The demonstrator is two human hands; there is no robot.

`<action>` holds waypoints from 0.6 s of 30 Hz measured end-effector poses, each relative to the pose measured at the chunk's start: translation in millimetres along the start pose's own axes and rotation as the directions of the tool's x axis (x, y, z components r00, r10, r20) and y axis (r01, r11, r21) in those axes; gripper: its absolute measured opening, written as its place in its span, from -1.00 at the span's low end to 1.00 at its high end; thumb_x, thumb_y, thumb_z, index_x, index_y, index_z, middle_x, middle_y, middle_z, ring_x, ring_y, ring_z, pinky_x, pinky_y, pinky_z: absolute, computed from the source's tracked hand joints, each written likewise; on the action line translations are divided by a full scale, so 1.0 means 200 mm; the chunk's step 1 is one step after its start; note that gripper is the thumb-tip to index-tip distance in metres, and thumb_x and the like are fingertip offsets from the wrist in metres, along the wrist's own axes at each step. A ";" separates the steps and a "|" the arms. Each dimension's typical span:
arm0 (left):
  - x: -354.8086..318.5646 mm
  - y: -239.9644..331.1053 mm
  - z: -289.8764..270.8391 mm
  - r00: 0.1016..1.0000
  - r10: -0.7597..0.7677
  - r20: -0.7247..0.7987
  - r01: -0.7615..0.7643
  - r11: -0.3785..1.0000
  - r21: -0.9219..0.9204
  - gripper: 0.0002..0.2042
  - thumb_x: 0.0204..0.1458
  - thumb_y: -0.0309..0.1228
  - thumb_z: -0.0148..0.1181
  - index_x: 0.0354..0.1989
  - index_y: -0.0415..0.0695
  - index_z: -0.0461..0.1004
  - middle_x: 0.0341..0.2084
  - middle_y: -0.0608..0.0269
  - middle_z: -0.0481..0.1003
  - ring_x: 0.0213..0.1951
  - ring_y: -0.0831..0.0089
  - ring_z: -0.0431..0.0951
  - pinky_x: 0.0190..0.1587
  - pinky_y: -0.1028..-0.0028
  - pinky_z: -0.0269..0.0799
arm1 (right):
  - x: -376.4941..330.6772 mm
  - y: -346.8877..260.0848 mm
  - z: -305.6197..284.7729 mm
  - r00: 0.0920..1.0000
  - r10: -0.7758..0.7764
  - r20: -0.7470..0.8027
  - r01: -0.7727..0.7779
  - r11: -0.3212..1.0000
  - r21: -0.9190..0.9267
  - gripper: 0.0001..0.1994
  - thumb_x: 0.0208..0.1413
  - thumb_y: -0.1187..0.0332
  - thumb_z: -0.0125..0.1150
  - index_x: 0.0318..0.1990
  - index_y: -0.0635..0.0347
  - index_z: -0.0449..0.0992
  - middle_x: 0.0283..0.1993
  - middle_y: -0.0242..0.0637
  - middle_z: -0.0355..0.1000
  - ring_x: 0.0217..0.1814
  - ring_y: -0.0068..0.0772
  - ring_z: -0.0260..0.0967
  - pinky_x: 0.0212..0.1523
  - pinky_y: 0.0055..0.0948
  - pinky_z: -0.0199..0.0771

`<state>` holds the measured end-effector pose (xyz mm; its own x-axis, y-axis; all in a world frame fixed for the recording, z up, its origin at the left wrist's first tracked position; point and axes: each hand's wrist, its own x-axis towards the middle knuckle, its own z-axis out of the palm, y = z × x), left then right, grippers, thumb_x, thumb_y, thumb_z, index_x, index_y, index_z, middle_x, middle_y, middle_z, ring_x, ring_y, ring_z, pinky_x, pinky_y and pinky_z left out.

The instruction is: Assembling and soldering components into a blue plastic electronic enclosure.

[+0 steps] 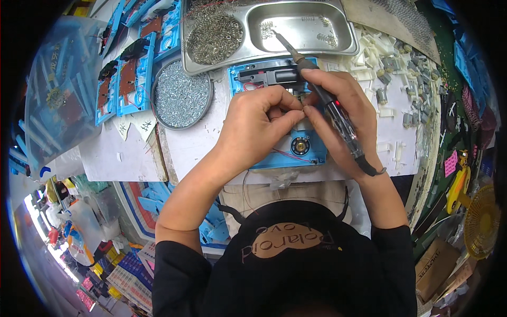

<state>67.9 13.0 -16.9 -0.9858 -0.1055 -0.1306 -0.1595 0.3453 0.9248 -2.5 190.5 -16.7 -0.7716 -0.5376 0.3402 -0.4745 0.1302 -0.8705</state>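
My right hand [363, 113] holds a soldering iron [339, 119] with a see-through dark handle and a small red light. Its bare metal tip points up and away, toward the metal tray. The fingertips of this hand are pinched together and meet those of my left hand [248, 124]. Whatever sits between the left thumb and forefinger is too small to make out. Under both hands lies a blue plastic housing [316, 153], open side up. It contains a black elongated part [272, 76], a round black-and-brass part [300, 146] and thin red wires; its middle is hidden by my fingers.
A steel tray [346, 45] with small springs [214, 39] stands behind the housing. To its left is a round dish [155, 103] of screws, then blue housings with brown boards [127, 79] and a plastic bag [58, 95]. White pieces and grey motors [383, 78] lie scattered right.
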 end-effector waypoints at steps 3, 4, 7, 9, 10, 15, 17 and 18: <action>0.00 -0.02 0.01 1.000 0.011 -0.008 -0.011 0.998 -0.062 -0.92 0.06 -0.52 0.36 -0.31 -0.25 0.62 -0.64 0.25 0.52 -0.60 0.59 0.45 -0.49 0.49 0.36 | -0.03 0.00 0.00 0.999 -0.028 -0.042 0.025 0.998 -0.063 -0.46 -0.04 0.71 0.29 0.14 0.07 0.55 -0.11 -0.11 0.50 -0.17 -0.16 0.53 -0.16 -0.37 0.55; -0.01 -0.02 0.01 1.000 0.007 -0.012 -0.008 0.995 -0.095 -0.92 0.06 -0.53 0.36 -0.31 -0.25 0.62 -0.64 0.25 0.52 -0.61 0.58 0.44 -0.49 0.49 0.36 | -0.04 0.00 0.00 0.998 -0.052 -0.036 0.049 0.995 -0.091 -0.46 -0.05 0.72 0.30 0.14 0.09 0.55 -0.11 -0.11 0.50 -0.18 -0.16 0.53 -0.17 -0.38 0.55; -0.03 0.00 0.00 0.999 -0.011 0.044 0.014 0.998 -0.057 -0.92 0.12 -0.56 0.32 -0.25 -0.27 0.58 -0.47 0.32 0.54 -0.44 0.64 0.47 -0.35 0.57 0.40 | -0.09 0.00 -0.03 0.992 -0.127 -0.021 0.121 0.977 -0.175 -0.46 -0.07 0.71 0.34 0.14 0.16 0.54 -0.11 -0.11 0.50 -0.21 -0.19 0.54 -0.21 -0.39 0.56; -0.03 0.00 -0.03 0.994 0.059 0.090 -0.062 0.997 0.034 -0.91 0.13 -0.58 0.30 -0.22 -0.27 0.56 -0.35 0.33 0.54 -0.34 0.63 0.49 -0.27 0.59 0.43 | -0.12 -0.02 -0.11 0.987 -0.157 -0.021 0.148 0.965 -0.215 -0.47 -0.07 0.70 0.38 0.14 0.21 0.53 -0.10 -0.11 0.50 -0.21 -0.24 0.54 -0.21 -0.41 0.55; -0.03 0.00 -0.03 0.984 0.138 0.114 -0.148 0.985 0.086 -0.91 0.12 -0.59 0.30 -0.22 -0.26 0.55 -0.31 0.30 0.53 -0.33 0.59 0.49 -0.26 0.56 0.43 | -0.14 -0.04 -0.17 0.987 -0.159 -0.026 0.148 0.961 -0.232 -0.47 -0.07 0.69 0.39 0.14 0.23 0.53 -0.10 -0.11 0.49 -0.20 -0.27 0.54 -0.21 -0.41 0.55; -0.05 0.00 -0.04 0.942 0.292 0.166 -0.322 0.924 0.205 -0.88 0.04 -0.60 0.32 -0.26 -0.19 0.53 -0.07 0.19 0.45 -0.25 0.39 0.47 -0.21 0.48 0.41 | -0.27 -0.12 -0.40 0.996 -0.073 -0.054 0.065 0.988 -0.138 -0.52 -0.06 0.61 0.43 0.10 0.27 0.52 -0.15 -0.10 0.46 -0.24 -0.30 0.47 -0.15 -0.41 0.48; -0.05 -0.01 -0.05 0.928 0.322 0.189 -0.363 0.897 0.251 -0.86 0.01 -0.59 0.34 -0.28 -0.15 0.53 0.02 0.18 0.42 -0.23 0.36 0.48 -0.17 0.46 0.41 | -0.31 -0.10 -0.42 0.998 -0.059 -0.022 0.056 0.993 -0.103 -0.55 -0.04 0.56 0.43 0.07 0.28 0.53 -0.21 -0.12 0.45 -0.26 -0.29 0.44 -0.17 -0.40 0.45; -0.05 0.00 -0.05 0.917 0.337 0.214 -0.387 0.881 0.273 -0.86 -0.01 -0.58 0.34 -0.29 -0.15 0.52 0.01 0.18 0.43 -0.23 0.34 0.48 -0.14 0.43 0.41 | -0.32 -0.09 -0.44 0.998 -0.057 0.024 0.058 0.996 -0.064 -0.58 -0.02 0.55 0.42 0.05 0.29 0.53 -0.25 -0.14 0.44 -0.28 -0.28 0.43 -0.18 -0.38 0.43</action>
<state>78.6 4.1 -12.7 -0.9689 0.2188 0.1152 0.2266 0.5993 0.7678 17.6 295.6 7.7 -0.7333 -0.5636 0.3804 -0.5445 0.1515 -0.8250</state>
